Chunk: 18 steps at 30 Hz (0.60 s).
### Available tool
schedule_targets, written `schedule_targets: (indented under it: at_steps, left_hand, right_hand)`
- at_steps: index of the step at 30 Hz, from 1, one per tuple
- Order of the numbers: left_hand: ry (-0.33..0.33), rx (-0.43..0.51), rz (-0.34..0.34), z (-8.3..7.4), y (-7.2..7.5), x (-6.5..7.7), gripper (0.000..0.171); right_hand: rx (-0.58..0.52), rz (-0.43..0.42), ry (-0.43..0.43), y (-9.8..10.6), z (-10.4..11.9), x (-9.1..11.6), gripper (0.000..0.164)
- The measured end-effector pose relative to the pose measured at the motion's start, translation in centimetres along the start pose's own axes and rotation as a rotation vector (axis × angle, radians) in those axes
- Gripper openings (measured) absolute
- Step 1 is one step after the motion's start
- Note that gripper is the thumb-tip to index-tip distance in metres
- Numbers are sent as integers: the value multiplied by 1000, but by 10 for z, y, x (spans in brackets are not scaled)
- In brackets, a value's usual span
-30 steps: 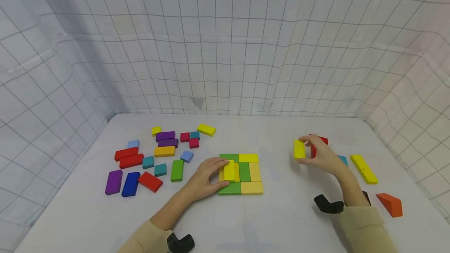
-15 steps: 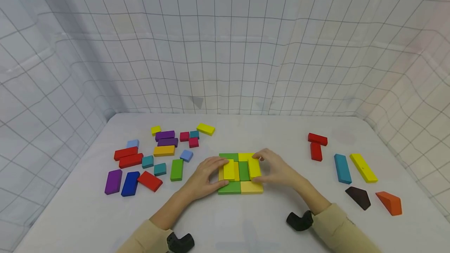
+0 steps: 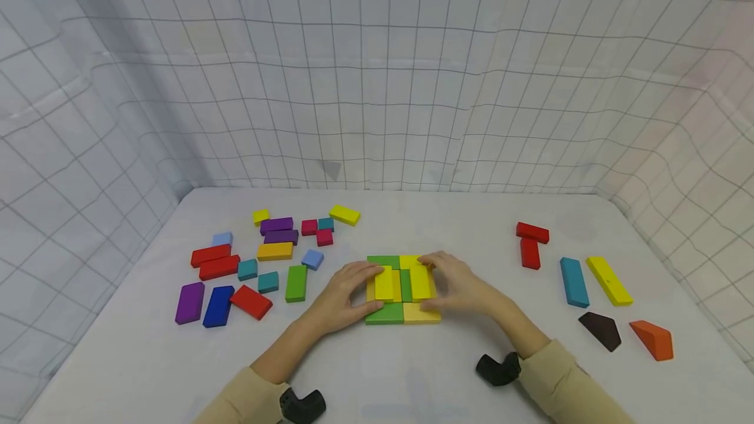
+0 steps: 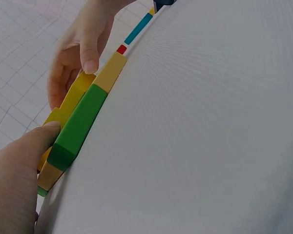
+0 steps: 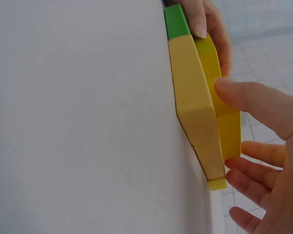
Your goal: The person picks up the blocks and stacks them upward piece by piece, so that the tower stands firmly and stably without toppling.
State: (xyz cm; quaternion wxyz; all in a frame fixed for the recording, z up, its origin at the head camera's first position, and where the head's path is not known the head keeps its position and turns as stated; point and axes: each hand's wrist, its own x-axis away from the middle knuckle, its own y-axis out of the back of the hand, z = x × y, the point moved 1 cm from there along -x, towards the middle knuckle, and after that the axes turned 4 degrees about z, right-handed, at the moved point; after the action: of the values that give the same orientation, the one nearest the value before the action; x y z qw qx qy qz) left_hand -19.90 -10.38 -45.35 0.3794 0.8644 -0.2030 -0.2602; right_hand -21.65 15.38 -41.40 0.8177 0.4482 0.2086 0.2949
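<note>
A flat rectangular layer of green, yellow and tan wooden blocks (image 3: pixel 384 314) lies mid-table. My left hand (image 3: pixel 338 301) holds a yellow block (image 3: pixel 384 285) by its two ends, thumb near me and fingers at the far end, on the layer's left part. On the right part, my right hand (image 3: pixel 462 288) grips a second yellow block (image 3: pixel 421 282) the same way. A strip of green block shows between the two yellow ones in the head view. From the right wrist, the right thumb (image 5: pixel 229 90) presses the side of the upper yellow block (image 5: pixel 230 131), above the tan blocks (image 5: pixel 190 73).
Loose purple, red (image 3: pixel 251 301), blue (image 3: pixel 218 306), teal, orange and green (image 3: pixel 296 283) blocks lie at left. To the right are two red blocks (image 3: pixel 530 254), a blue one (image 3: pixel 574 281), a long yellow one (image 3: pixel 609 280), and dark brown (image 3: pixel 601 330) and orange (image 3: pixel 652 339) angled pieces.
My right hand has carried its yellow block from the right side onto the layer, then shifted it slightly left and straightened it. The left hand has stayed on its block.
</note>
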Motion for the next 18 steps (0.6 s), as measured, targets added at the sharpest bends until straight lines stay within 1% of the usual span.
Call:
schedule_targets:
  at_steps: [5,13,16,18]
  left_hand:
    - [-4,-8,-4,0,0,0,56]
    - [-1,-14,-1,1,-1,-1,56]
    - [1,-9,-1,1,-1,0,57]
    - [0,-8,-2,1,-1,-1,57]
  right_hand:
    - [-12,46,7,3,-1,3,63]
    - [-13,31,20,2,-2,3,62]
    - [-17,38,-9,3,-2,4,64]
    - [-40,26,-48,7,-5,6,65]
